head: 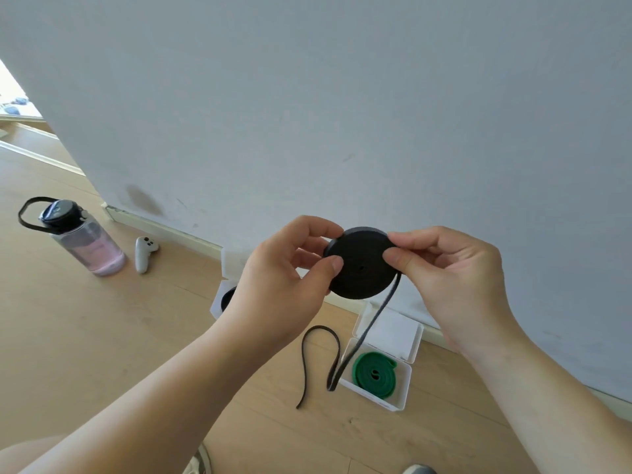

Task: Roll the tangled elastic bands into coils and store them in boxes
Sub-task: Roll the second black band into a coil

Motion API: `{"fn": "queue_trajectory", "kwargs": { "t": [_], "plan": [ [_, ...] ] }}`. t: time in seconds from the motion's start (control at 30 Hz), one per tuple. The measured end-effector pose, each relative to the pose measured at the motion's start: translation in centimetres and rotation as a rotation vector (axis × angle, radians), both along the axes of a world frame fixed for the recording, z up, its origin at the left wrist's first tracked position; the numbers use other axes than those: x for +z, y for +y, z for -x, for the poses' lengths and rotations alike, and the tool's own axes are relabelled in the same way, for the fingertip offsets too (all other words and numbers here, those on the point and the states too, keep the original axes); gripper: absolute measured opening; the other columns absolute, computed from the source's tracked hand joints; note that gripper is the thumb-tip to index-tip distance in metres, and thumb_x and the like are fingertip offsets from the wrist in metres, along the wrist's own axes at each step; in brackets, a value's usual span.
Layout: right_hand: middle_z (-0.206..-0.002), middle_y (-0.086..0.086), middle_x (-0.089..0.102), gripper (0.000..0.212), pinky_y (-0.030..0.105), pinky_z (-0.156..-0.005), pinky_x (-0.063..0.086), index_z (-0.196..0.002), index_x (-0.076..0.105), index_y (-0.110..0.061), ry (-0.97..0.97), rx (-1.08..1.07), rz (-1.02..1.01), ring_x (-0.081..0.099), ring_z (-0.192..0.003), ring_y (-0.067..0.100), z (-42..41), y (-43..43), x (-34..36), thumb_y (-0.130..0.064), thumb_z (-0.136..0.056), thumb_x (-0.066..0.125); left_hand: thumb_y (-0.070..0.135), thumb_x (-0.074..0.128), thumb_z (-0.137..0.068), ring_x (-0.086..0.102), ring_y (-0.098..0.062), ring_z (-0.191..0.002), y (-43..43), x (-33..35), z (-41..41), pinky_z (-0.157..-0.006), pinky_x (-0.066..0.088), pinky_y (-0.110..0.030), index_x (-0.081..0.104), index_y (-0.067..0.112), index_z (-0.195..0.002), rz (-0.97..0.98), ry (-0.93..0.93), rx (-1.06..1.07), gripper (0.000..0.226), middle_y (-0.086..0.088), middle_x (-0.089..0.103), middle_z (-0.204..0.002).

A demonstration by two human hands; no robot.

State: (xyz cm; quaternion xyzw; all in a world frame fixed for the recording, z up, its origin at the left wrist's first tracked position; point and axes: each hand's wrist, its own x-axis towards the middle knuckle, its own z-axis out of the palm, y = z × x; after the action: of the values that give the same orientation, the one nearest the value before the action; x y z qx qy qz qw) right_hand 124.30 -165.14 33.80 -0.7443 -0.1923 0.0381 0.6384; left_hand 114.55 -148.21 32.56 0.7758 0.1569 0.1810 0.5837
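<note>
While left hand [284, 280] and right hand [456, 278] pinch black coil [362, 271], far box [216, 304] half hidden

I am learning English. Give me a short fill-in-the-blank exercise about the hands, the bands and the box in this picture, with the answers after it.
1. The held coil, pinched by the left hand and the right hand, is ____.
2. The stored coil in the white box at the right is ____.
3. The loose tail of the held coil hangs down to the ____.

Answers: black; green; floor.
</note>
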Motion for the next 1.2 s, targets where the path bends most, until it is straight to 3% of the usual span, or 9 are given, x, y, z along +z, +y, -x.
{"fn": "queue_trajectory", "kwargs": {
  "t": [0.1, 0.23, 0.37, 0.5, 0.63, 0.77, 1.0, 1.1, 1.2],
  "plan": [
    [-0.084, -0.007, 0.079, 0.033, 0.016, -0.080, 0.056, -0.083, 0.081, -0.023, -0.204, 0.050, 0.131, 0.075, -0.085, 0.009, 0.3, 0.0, -0.5, 0.009, -0.082, 0.079, 0.022, 0.071, -0.094, 0.065, 0.000, -0.102, -0.1, -0.6, 0.2, -0.079, 0.060, -0.033, 0.067, 0.033, -0.114, -0.317, -0.019, -0.027, 0.023, 0.019, 0.066, -0.108],
    [-0.084, -0.008, 0.078, 0.030, 0.018, -0.079, 0.057, -0.085, 0.081, -0.019, -0.333, 0.086, 0.208, 0.075, -0.085, 0.011, 0.9, 0.0, -1.0, 0.011, -0.081, 0.078, 0.013, 0.069, -0.092, 0.069, -0.011, -0.095, -0.4, -1.1, 0.3, -0.077, 0.061, -0.037, 0.073, 0.026, -0.112, -0.399, -0.119, -0.109, 0.025, 0.014, 0.071, -0.102],
    [-0.078, -0.010, 0.079, 0.028, 0.020, -0.073, 0.061, -0.081, 0.079, -0.030, -0.057, 0.045, 0.124, 0.076, -0.075, 0.010, 0.8, 0.0, -0.5, -0.003, -0.077, 0.087, 0.004, 0.075, -0.090, 0.069, -0.004, -0.091, -0.4, -0.7, 0.2, -0.076, 0.060, -0.025, 0.077, 0.026, -0.094, -0.186, -0.073, -0.018, 0.022, 0.015, 0.073, -0.090],
    [-0.090, -0.007, 0.081, 0.030, 0.028, -0.086, 0.060, -0.094, 0.080, -0.031, 0.004, 0.082, 0.095, 0.077, -0.088, 0.011, 0.1, -0.4, -0.3, -0.004, -0.083, 0.081, 0.009, 0.077, -0.090, 0.069, 0.005, -0.081, -0.3, 0.1, 0.1, -0.073, 0.050, -0.006, 0.077, 0.030, -0.089, 0.034, -0.042, 0.082, 0.021, 0.020, 0.076, -0.084],
    [-0.088, -0.010, 0.081, 0.030, 0.017, -0.081, 0.057, -0.092, 0.080, -0.028, -0.018, 0.070, 0.064, 0.076, -0.086, 0.007, 0.1, -0.3, -0.2, 0.001, -0.084, 0.079, 0.009, 0.078, -0.089, 0.076, -0.012, -0.087, 0.0, 0.1, -0.1, -0.088, 0.061, -0.036, 0.077, 0.030, -0.094, 0.206, -0.019, 0.076, 0.022, 0.007, 0.080, -0.090],
    [-0.083, -0.007, 0.077, 0.032, 0.015, -0.078, 0.054, -0.089, 0.081, -0.021, -0.336, 0.090, 0.211, 0.073, -0.084, 0.007, 0.1, -0.3, -0.9, 0.009, -0.083, 0.078, 0.017, 0.078, -0.089, 0.071, 0.004, -0.091, -0.5, 0.2, 0.2, -0.073, 0.053, -0.010, 0.072, 0.035, -0.101, -0.031, 0.053, -0.004, 0.022, 0.023, 0.074, -0.097],
    [-0.086, -0.002, 0.075, 0.032, 0.016, -0.078, 0.054, -0.092, 0.082, -0.011, -0.511, 0.142, 0.269, 0.072, -0.083, 0.004, 0.1, -0.4, -1.5, 0.018, -0.082, 0.074, 0.009, 0.076, -0.088, 0.067, 0.007, -0.077, 0.3, 0.3, 0.1, -0.068, 0.045, -0.002, 0.075, 0.032, -0.096, -0.129, 0.098, -0.081, 0.025, 0.027, 0.073, -0.086],
    [-0.085, -0.002, 0.074, 0.029, 0.018, -0.074, 0.055, -0.089, 0.082, -0.011, -0.550, 0.155, 0.295, 0.071, -0.081, 0.003, 0.4, -0.3, -1.4, 0.017, -0.081, 0.075, 0.010, 0.073, -0.090, 0.067, 0.005, -0.088, 0.1, 0.1, 0.3, -0.075, 0.053, -0.009, 0.072, 0.035, -0.104, -0.239, 0.096, -0.120, 0.029, 0.028, 0.072, -0.093],
    [-0.083, -0.003, 0.075, 0.024, 0.030, -0.070, 0.056, -0.087, 0.081, -0.012, -0.595, 0.161, 0.327, 0.071, -0.078, 0.010, 0.8, 0.1, -1.5, 0.011, -0.081, 0.078, 0.016, 0.071, -0.089, 0.069, -0.004, -0.093, 0.0, -0.7, 0.5, -0.080, 0.060, -0.033, 0.070, 0.030, -0.111, -0.465, 0.026, -0.124, 0.026, 0.020, 0.073, -0.097]
  ]
}}
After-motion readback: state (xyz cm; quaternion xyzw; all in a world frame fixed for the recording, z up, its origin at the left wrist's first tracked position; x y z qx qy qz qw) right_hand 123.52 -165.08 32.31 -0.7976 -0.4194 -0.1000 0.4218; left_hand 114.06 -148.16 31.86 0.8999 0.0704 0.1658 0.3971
